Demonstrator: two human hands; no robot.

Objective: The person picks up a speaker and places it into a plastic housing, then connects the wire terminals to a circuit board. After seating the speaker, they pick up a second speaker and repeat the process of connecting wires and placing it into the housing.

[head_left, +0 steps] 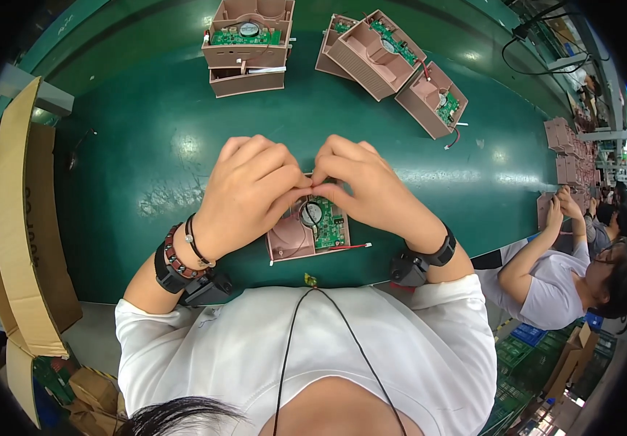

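In front of me on the green table lies a pinkish-brown plastic housing [289,242] with a green circuit board [331,225] and a round, silver-faced part [312,213] inside. A red wire with a white plug [368,245] sticks out at its lower right. My left hand [259,178] and my right hand [357,178] meet over the housing's far edge, thumbs and forefingers pinched together. Whatever they pinch is hidden by the fingers.
Stacked housings with boards [246,54] stand at the far middle, and several more [379,54] lie tilted to their right. A cardboard box [33,218] is at the left table edge. On the right, another person [546,280] works near piled housings [564,156].
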